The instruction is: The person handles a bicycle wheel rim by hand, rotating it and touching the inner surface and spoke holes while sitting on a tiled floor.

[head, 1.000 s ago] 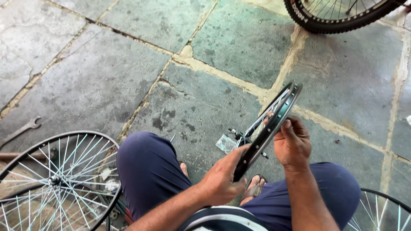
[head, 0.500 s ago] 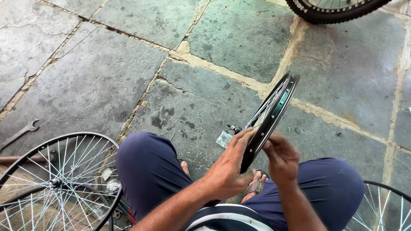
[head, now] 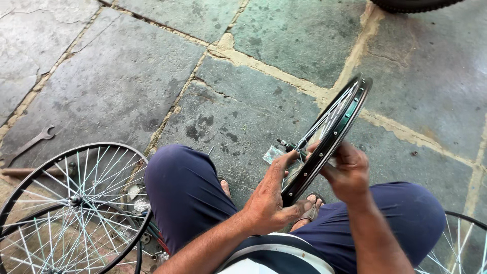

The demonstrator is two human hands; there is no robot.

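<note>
1. I sit low on grey stone paving (head: 127,86) with pale mortar joints, my knees in dark blue trousers (head: 185,193) spread apart and sandalled feet between them.
2. Between my knees I hold a black metal bicycle wheel rim with thin silver spokes (head: 350,114), standing on edge and tilted up and away from me, its lower end down by my feet.
3. My left hand (head: 269,203) grasps the lower part of that rim, thumb hooked around the near edge by my sandal and fingers stretched up along the spokes toward the hub.
4. My right hand (head: 347,172) is closed around the rim from the other side, just above the left; it is blurred, so I cannot tell the exact finger placement.
5. The dark axle end (head: 284,144) sticks out from the hub toward the left, just above my left fingertips.
6. A small clear plastic packet (head: 272,153), roughly square and crumpled, lies on the paving just beside the axle end.
7. At my left, 2 spoked silver wheels (head: 71,203) lie flat and overlapping on the ground, touching my left knee.
8. A grey open-ended spanner (head: 30,144) lies on the stone farther left, well apart from my hands.
9. A black tyre (head: 411,5) shows at the top edge, and another spoked wheel (head: 459,243) at the lower right.
</note>
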